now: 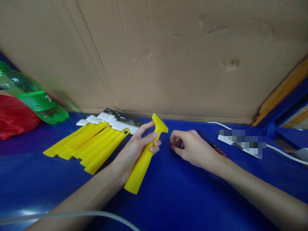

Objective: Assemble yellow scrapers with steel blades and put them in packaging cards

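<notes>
My left hand (141,141) is wrapped round a yellow scraper (141,171). Its flared head points up and away from me, and its wide handle end slants down towards me. Just to the right, apart from the scraper, my right hand (189,144) is closed with thumb and fingers curled together; what it holds, if anything, I cannot make out. A screwdriver (209,141) with a dark shaft and red-black handle lies behind my right wrist, partly hidden by it. Left of my left hand, several yellow handles with black-and-white cards (103,139) lie in an overlapping row.
The blue tabletop (178,195) meets a cardboard wall (168,57) at the back. A green bottle (36,96) leans by a red bag (14,115) at left. At right lie a blurred white item (226,139) and a white cable (286,154). Another pale cable (101,213) crosses the foreground.
</notes>
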Available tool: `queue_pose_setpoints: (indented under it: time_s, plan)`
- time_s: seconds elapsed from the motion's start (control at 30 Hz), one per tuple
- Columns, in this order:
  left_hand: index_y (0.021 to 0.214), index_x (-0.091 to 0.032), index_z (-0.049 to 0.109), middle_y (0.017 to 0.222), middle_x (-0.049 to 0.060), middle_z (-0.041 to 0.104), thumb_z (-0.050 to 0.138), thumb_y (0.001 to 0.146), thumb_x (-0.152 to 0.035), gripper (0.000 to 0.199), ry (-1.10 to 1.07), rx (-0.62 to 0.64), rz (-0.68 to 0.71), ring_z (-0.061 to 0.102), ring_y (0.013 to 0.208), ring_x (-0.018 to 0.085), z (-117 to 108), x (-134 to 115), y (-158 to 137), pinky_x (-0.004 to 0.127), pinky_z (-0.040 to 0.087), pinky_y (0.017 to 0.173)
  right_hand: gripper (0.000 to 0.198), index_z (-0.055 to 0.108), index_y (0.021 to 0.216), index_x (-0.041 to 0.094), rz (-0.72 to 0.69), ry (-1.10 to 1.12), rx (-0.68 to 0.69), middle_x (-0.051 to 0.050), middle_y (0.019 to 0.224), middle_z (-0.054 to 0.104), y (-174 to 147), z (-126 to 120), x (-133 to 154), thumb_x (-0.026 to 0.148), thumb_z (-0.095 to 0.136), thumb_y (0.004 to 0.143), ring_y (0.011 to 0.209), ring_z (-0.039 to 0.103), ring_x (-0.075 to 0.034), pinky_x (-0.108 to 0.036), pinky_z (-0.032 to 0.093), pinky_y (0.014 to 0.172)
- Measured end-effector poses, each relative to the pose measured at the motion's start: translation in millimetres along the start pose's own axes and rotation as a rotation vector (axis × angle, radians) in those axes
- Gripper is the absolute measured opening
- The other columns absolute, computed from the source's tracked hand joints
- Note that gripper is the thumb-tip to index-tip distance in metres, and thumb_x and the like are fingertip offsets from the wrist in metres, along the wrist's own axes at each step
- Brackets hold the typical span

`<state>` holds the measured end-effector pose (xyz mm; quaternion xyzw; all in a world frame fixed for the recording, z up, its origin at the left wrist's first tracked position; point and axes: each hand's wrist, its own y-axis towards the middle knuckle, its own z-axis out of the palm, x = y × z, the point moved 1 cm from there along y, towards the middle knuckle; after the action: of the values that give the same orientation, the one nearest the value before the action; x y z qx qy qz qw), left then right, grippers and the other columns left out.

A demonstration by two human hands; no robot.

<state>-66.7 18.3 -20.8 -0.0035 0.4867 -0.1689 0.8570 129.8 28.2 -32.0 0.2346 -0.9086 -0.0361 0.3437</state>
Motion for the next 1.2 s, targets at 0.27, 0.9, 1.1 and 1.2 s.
queue_pose_setpoints:
  time_s: [0.27, 0.9, 1.1, 1.2]
  plan:
    - [0.132, -0.023, 0.055, 0.067, -0.002, 0.061, 0.076, 0.088, -0.013, 0.050, 0.023, 0.077, -0.047, 0.053, 0.052, 0.007, 2.6, 6.9, -1.3, 0.014, 0.036, 0.053, 0.027, 0.047, 0.079, 0.024, -0.124, 0.044, -0.096, 0.004, 0.071, 0.062, 1.8, -24.4, 5.4, 0.004, 0.064, 0.087, 0.064, 0.059, -0.013, -0.026, 0.043, 0.062]
    - [0.123, -0.021, 0.059, 0.075, -0.003, 0.061, 0.080, 0.087, -0.013, 0.042, -0.051, 0.254, -0.124, 0.051, 0.049, 0.004, 17.7, 9.0, -15.3, 0.015, 0.031, 0.048, 0.030, 0.043, 0.078, 0.023, -0.500, -0.016, -0.321, 0.000, 0.085, 0.067, -5.0, -45.2, 22.2, 0.003, 0.061, 0.091, 0.075, 0.059, -0.013, -0.027, 0.045, 0.071]
    - [0.123, -0.025, 0.061, 0.081, -0.001, 0.064, 0.074, 0.093, -0.011, 0.035, -0.029, 0.299, -0.205, 0.053, 0.052, 0.004, 20.1, 2.0, -21.8, 0.016, 0.035, 0.051, 0.019, 0.057, 0.089, 0.022, -0.394, 0.332, -0.239, 0.002, 0.088, 0.061, 1.7, -52.2, 11.4, 0.018, 0.076, 0.090, 0.079, 0.059, -0.013, -0.027, 0.050, 0.075]
    - [0.123, -0.025, 0.062, 0.082, -0.001, 0.065, 0.074, 0.093, -0.012, 0.035, -0.014, 0.330, -0.221, 0.052, 0.051, 0.004, 22.4, -0.2, -25.2, 0.016, 0.033, 0.049, 0.029, 0.064, 0.103, 0.021, -0.308, 0.534, -0.151, 0.000, 0.096, 0.066, 4.0, -55.8, 8.2, 0.024, 0.085, 0.082, 0.087, 0.064, -0.014, -0.027, 0.053, 0.079]
